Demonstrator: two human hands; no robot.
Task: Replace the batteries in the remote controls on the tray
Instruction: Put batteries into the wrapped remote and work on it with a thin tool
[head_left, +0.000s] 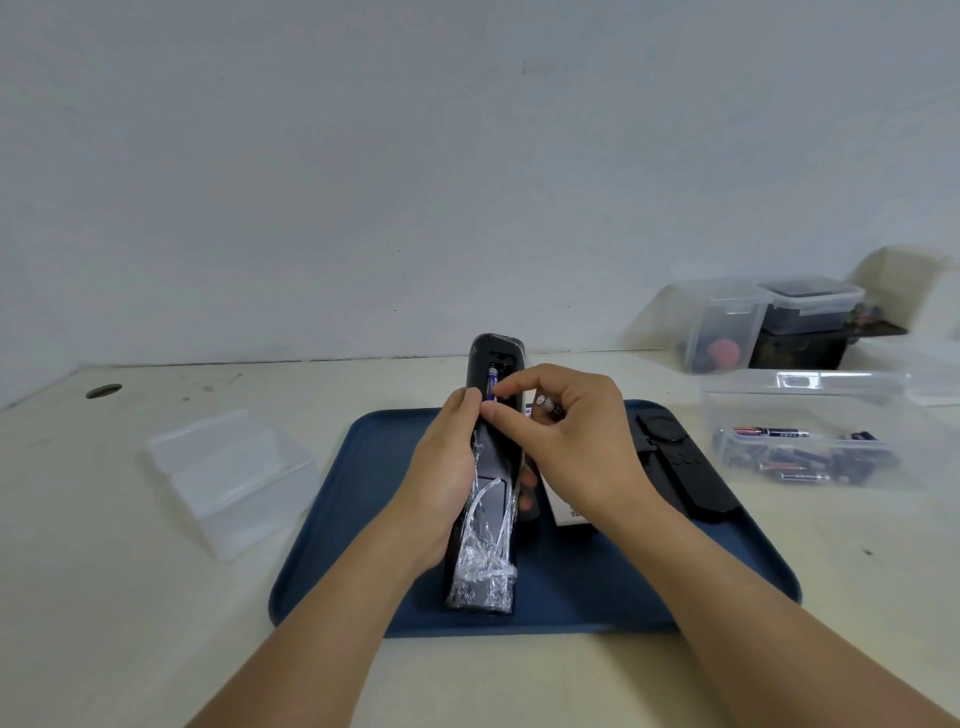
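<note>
My left hand (451, 457) grips a black remote (493, 467) wrapped in crinkled clear film, held back side up above the blue tray (332, 530). Its battery bay at the far end is uncovered and a purple battery (490, 388) lies in it. My right hand (561, 431) touches that battery with thumb and forefinger while a second battery (549, 406) is tucked between its other fingers. Another black remote (680, 467) lies on the tray's right side. A white object (563, 506) on the tray is mostly hidden under my right wrist.
A clear box (810, 431) with several batteries stands right of the tray. An empty frosted box (228, 478) sits to the left. Lidded containers (769, 322) stand at the back right by the wall. A round hole (104, 391) marks the table's far left.
</note>
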